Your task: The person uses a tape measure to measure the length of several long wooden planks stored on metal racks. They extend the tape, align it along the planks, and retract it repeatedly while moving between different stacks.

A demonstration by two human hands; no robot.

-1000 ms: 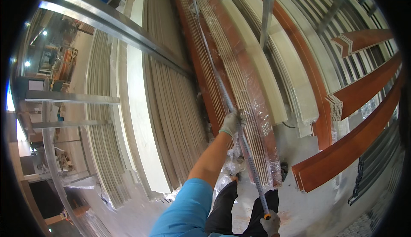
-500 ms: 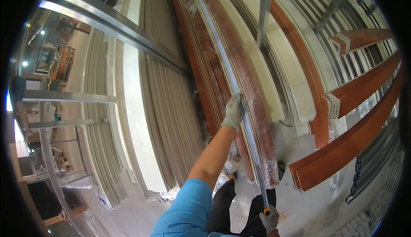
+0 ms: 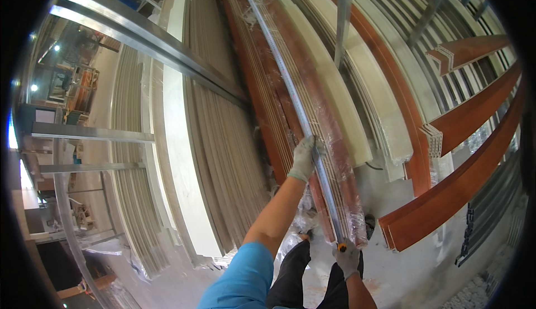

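Observation:
A long tape measure blade (image 3: 290, 88) runs lengthwise over a plastic-wrapped stack of reddish-brown panels (image 3: 339, 164). My left hand (image 3: 305, 155), in a pale glove, is closed around the blade partway along the stack. At the stack's near end my right hand (image 3: 348, 260), also gloved, grips the tape measure's case (image 3: 341, 247), of which a small orange and black part shows. The blade's far end runs out at the top of the picture.
Long beige panels (image 3: 223, 158) lie stacked to the left, under a metal rack bar (image 3: 151, 44). On the right are cream panels (image 3: 340, 108) and reddish-brown profiles (image 3: 458, 197) with ends jutting out. Crumpled clear plastic (image 3: 304, 219) hangs near my legs.
My right hand has moved forward with the tape measure's case, up to the stack's near end. My left hand has slid slightly toward me, and less blade shows between the hands.

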